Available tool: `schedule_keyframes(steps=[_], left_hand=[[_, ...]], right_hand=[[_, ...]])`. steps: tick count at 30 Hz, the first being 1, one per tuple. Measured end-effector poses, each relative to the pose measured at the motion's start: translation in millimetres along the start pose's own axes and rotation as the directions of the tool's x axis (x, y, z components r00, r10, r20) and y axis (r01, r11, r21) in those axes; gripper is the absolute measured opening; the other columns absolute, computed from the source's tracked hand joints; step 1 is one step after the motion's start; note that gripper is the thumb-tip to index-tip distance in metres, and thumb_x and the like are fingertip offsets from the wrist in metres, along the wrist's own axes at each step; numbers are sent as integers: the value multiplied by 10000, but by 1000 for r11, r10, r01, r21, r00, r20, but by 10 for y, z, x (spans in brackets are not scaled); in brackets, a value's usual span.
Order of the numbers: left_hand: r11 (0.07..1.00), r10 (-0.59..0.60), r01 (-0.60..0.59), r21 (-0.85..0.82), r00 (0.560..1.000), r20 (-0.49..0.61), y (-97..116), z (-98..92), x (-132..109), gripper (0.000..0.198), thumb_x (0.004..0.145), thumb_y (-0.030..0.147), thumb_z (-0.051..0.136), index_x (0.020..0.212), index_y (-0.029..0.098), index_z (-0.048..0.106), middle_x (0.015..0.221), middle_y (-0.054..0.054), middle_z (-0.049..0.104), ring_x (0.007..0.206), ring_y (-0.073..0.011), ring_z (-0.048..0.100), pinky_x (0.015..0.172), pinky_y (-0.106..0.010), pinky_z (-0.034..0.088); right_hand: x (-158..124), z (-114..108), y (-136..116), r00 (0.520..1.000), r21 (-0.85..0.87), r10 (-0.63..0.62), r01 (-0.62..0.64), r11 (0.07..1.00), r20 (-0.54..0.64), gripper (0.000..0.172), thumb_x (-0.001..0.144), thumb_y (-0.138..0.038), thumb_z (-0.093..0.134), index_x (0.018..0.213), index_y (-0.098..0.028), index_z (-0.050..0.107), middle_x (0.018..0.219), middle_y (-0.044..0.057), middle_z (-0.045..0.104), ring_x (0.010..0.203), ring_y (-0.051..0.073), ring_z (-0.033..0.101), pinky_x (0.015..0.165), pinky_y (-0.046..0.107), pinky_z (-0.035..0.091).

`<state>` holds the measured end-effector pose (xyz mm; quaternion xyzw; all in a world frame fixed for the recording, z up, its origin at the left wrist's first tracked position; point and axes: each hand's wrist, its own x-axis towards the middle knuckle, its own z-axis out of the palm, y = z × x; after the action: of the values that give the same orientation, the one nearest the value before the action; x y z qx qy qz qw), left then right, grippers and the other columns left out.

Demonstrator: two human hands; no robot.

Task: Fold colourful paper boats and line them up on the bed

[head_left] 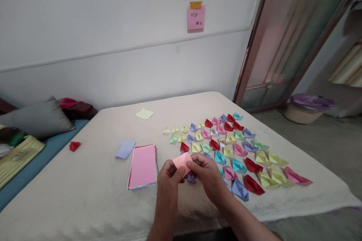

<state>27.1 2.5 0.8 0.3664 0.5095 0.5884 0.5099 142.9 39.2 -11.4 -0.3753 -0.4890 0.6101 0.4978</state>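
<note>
My left hand (169, 175) and my right hand (207, 171) are closed together on a small folded pink paper (182, 160), held just above the cloth-covered table (93, 192). Left of my hands lies a stack of coloured paper sheets (143, 166) with a pink sheet on top. To the right, several folded paper boats (234, 150) in red, yellow, pink, blue, green and purple are spread in rows.
A loose lilac sheet (125, 149) lies beside the stack, a pale yellow sheet (144, 113) sits farther back, and one red folded piece (74, 145) rests at the table's left edge. Cushions (36, 118) lie at left. A pink note (196, 17) hangs on the wall.
</note>
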Motion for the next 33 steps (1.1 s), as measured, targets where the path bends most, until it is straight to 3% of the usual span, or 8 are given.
schedule_keyframes(steps=[4, 8, 14, 19, 24, 28, 33], left_hand=[[999, -2, 0, -45, 999, -47, 69, -24, 1, 182, 734, 341, 611, 793, 169, 608, 624, 41, 515, 550, -82, 457, 507, -197, 362], [995, -29, 26, -93, 999, -26, 95, -48, -3, 214, 726, 337, 601, 839, 159, 640, 687, 6, 567, 584, -97, 488, 522, -205, 371], [999, -6, 5, -42, 1000, -8, -10, -78, 24, 108, 686, 217, 626, 762, 145, 655, 628, 16, 559, 581, -95, 476, 540, -202, 359], [993, 1, -8, -117, 998, -55, -8, -100, 16, 62, 667, 160, 626, 726, 166, 645, 590, 38, 551, 571, -85, 468, 549, -195, 356], [985, 0, -1, -173, 1000, -8, 62, -133, -3, 71, 666, 118, 563, 678, 152, 624, 567, 23, 552, 560, -97, 478, 551, -213, 366], [999, 17, -16, -42, 1000, 23, 90, -158, 13, 62, 706, 166, 567, 731, 144, 618, 555, 21, 549, 562, -101, 483, 564, -217, 375], [973, 135, -137, 186, 991, 26, 99, -146, 34, 77, 693, 135, 603, 758, 166, 576, 589, 43, 552, 570, -85, 462, 554, -188, 356]], right_hand=[[-1, -7, -32, 1000, -63, 14, -12, 998, 27, 185, 739, -329, 604, 661, -162, 582, 480, -47, 478, 445, 89, 395, 441, 215, 280], [-9, -7, -57, 999, -101, 15, -11, 995, 41, 192, 720, -338, 618, 645, -165, 585, 454, -54, 455, 427, 88, 379, 428, 216, 272], [-25, 13, -99, 999, -168, -17, 24, 986, 44, 189, 732, -319, 610, 621, -167, 604, 463, -46, 459, 438, 88, 389, 434, 216, 279], [-28, 7, -101, 995, -108, -18, 29, 994, 103, 124, 725, -247, 593, 746, -178, 694, 529, -27, 518, 481, 100, 428, 472, 227, 319], [-9, -43, -113, 977, -77, -97, 113, 991, 192, 160, 697, -170, 571, 703, -204, 727, 642, 3, 569, 574, 124, 479, 541, 252, 368], [2, -73, -135, 965, -139, -149, 181, 974, 217, 203, 695, -132, 546, 698, -209, 734, 682, 19, 584, 640, 143, 511, 584, 262, 378], [-13, -73, -175, 965, -155, -170, 203, 967, 202, 180, 655, -102, 532, 583, -190, 671, 725, 19, 581, 701, 150, 519, 616, 256, 378]])
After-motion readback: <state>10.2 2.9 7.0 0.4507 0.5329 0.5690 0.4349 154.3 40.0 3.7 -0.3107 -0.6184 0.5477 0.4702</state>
